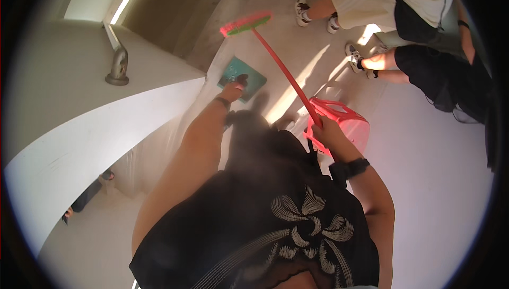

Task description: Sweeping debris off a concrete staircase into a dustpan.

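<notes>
My right hand (329, 132) is closed around the red handle of a push broom (284, 68). Its head, with green backing and pink bristles, is slightly blurred beyond the dustpan, over the floor. At the left, my left arm reaches forward, and my left hand (234, 90) is closed at a teal dustpan (252, 80); the grip itself is partly hidden. Small pale bits show on the dustpan's surface near my fingers. Just beyond my right hand stands a pink plastic bin-like item (356, 128) with cut-out openings, partly covered by my hand and the broom handle.
Concrete stairs (171, 15) rise at the upper left. A white parapet (119, 116) curves along the left, with a metal handrail (118, 66) above it. Two people (366, 3) stand at the upper right. Another person's leg (89, 195) shows below the parapet. Sunlight streaks the floor (294, 90).
</notes>
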{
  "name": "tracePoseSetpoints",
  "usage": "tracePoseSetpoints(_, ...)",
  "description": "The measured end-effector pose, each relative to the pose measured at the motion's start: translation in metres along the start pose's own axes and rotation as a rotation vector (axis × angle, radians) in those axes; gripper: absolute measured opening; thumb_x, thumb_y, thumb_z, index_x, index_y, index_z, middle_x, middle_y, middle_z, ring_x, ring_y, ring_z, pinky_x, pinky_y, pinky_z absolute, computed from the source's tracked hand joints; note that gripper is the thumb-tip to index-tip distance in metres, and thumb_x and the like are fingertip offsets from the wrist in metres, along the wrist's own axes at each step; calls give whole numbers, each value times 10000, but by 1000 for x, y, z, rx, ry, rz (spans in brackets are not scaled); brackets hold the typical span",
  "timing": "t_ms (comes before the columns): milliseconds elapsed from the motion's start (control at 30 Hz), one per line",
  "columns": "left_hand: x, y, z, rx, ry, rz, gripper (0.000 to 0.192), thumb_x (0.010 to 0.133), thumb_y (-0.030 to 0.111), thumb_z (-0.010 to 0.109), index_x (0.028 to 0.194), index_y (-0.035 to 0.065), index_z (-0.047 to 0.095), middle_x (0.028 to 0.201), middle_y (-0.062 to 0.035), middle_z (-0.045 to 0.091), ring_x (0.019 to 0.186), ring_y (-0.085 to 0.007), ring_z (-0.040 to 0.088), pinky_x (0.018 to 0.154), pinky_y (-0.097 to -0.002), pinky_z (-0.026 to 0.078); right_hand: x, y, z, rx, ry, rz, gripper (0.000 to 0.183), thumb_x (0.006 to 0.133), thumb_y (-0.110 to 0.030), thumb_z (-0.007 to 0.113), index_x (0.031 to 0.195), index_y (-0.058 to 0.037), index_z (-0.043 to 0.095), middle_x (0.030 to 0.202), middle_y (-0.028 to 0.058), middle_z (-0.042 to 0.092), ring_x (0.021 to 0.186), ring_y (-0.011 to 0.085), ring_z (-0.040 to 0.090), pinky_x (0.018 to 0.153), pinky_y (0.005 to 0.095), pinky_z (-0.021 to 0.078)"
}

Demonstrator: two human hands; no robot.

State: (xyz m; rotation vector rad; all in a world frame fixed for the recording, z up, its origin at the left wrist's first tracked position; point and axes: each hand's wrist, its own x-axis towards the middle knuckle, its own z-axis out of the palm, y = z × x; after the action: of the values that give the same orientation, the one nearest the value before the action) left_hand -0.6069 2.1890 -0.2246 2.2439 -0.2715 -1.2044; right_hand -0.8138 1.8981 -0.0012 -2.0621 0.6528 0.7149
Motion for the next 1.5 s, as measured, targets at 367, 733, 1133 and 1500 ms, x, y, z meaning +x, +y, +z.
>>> tracePoseSetpoints(367,-115,-31,3,-95,377,-206,268,680,184,619,926,77,643,929,-123,634,897,-277,588,802,-351,458,117,102,-31,-262,-51,-231,410,819,-178,473,1227,-152,458,802,227,595,755,398,575,656,438,464)
tracePoseSetpoints(733,-170,-22,101,-470,74,-844,96,784,111,506,694,89,530,612,-25,485,530,-145,478,469,-320,395,6,319,-131,-462,-93,-83,446,767,-115,528,1211,-133,491,838,150,630,740,302,615,661,364,477)
tracePoseSetpoints(1133,-78,60,81,42,320,-22,247,790,255,542,892,46,627,799,-80,620,719,-183,578,636,-300,481,92,123,-144,-271,-343,-419,467,740,-97,563,1203,-113,501,811,133,632,659,266,609,595,358,476)
tracePoseSetpoints(1500,-94,32,55,418,43,186,137,725,148,524,744,37,602,750,-143,605,736,-260,612,648,-342,497,-6,100,-254,258,-369,70,415,739,-33,590,1150,-27,534,933,104,616,817,126,581,690,252,479)
